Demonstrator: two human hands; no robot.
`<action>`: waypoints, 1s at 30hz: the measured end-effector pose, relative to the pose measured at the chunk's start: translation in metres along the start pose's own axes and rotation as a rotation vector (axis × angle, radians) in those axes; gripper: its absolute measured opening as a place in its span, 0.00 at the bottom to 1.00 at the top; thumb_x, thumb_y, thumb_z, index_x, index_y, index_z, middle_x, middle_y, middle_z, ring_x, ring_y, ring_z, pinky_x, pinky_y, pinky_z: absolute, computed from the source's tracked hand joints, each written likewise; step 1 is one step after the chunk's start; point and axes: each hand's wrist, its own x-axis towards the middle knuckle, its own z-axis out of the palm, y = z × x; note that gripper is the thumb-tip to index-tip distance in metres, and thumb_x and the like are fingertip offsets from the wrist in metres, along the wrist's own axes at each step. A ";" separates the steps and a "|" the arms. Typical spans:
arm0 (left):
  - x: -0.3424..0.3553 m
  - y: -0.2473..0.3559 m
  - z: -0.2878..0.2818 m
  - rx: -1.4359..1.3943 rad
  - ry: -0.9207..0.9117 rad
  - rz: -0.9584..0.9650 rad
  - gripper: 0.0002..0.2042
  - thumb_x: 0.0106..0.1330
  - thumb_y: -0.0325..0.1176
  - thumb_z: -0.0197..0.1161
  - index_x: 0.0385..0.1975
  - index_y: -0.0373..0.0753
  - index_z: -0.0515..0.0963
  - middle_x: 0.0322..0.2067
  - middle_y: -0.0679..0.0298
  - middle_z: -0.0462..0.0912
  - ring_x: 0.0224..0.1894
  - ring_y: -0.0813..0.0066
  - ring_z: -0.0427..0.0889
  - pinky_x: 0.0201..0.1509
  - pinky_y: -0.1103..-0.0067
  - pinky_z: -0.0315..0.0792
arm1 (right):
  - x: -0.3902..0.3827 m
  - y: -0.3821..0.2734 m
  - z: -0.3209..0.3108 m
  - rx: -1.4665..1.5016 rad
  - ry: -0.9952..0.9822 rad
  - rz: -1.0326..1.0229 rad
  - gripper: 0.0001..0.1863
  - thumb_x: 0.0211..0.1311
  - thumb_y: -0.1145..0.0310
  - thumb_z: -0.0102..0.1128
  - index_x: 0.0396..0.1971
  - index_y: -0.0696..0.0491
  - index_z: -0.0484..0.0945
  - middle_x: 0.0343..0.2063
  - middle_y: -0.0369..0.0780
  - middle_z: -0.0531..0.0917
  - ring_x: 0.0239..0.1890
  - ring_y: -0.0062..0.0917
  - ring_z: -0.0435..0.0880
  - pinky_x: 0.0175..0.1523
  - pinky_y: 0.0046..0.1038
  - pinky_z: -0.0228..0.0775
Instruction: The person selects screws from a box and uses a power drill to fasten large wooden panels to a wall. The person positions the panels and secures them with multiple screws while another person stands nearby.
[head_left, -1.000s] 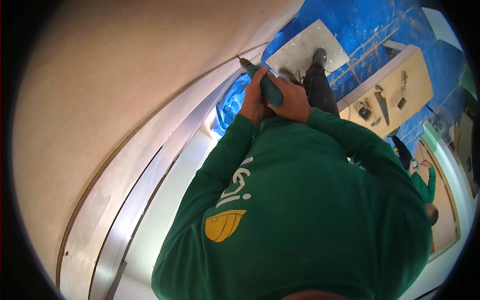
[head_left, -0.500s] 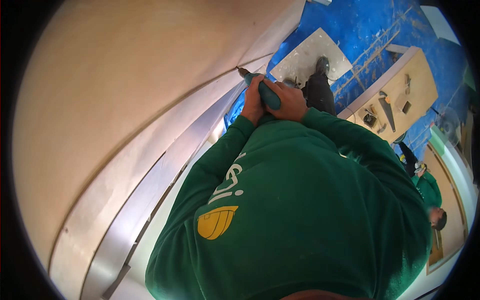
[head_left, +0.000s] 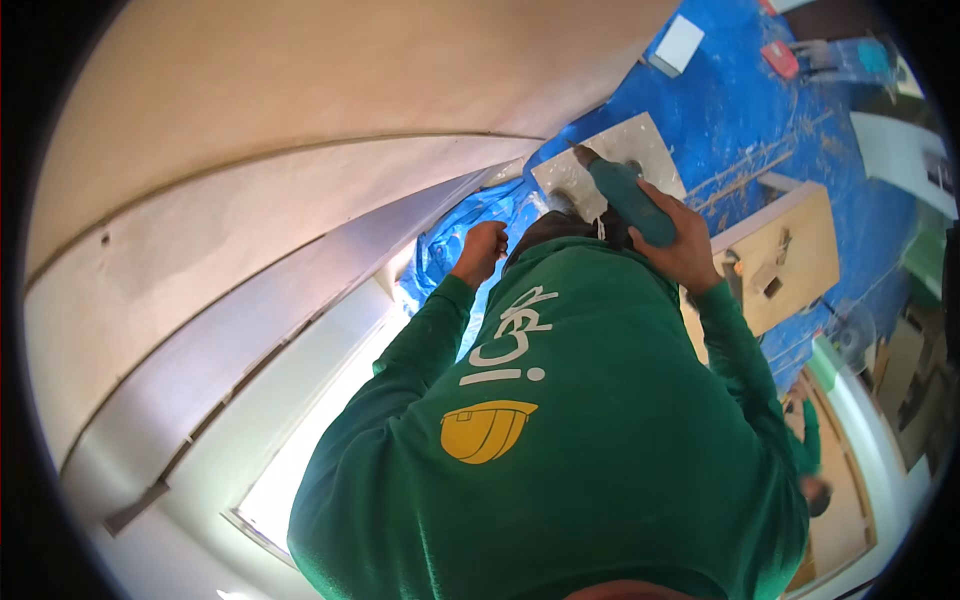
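My right hand is wrapped round the rear of a teal cordless drill. The drill's narrow tip points up and to the left, apart from the large pale wood panel. My left hand is closed, fingers curled in, away from the drill. Whether it holds something small cannot be made out. It is nearest to the crumpled blue sheeting and the lower end of the panel's trim strip. A seam runs between the panel and this strip.
A spattered board lies under my feet on the blue floor covering. To the right stands a wooden workbench with tools. A white box sits at the far side. Another person in green is at the lower right.
Both hands were together on the drill, its tip at the panel seam. Now the drill is off the panel, moved right in my right hand, and my left hand has let go of it.
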 end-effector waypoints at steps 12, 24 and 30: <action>0.018 0.002 0.108 -0.397 -0.020 0.310 0.19 0.75 0.29 0.56 0.64 0.33 0.77 0.22 0.71 0.69 0.20 0.81 0.67 0.23 0.78 0.63 | 0.016 0.064 -0.060 0.127 -0.203 0.137 0.37 0.58 0.69 0.79 0.70 0.52 0.77 0.56 0.49 0.89 0.57 0.31 0.89 0.62 0.35 0.80; 0.108 0.148 0.149 -1.136 0.190 0.320 0.08 0.72 0.29 0.52 0.28 0.45 0.70 0.16 0.67 0.67 0.13 0.73 0.63 0.16 0.72 0.55 | 0.059 0.114 -0.149 -0.137 -0.456 0.035 0.37 0.58 0.68 0.80 0.69 0.54 0.78 0.55 0.48 0.90 0.58 0.30 0.89 0.62 0.33 0.80; 0.099 0.112 0.176 -0.355 0.357 0.666 0.10 0.70 0.29 0.55 0.43 0.35 0.83 0.23 0.56 0.81 0.20 0.65 0.78 0.25 0.65 0.72 | 0.059 0.117 -0.148 0.022 -0.446 0.137 0.37 0.57 0.69 0.80 0.69 0.54 0.78 0.56 0.48 0.89 0.57 0.29 0.89 0.62 0.33 0.79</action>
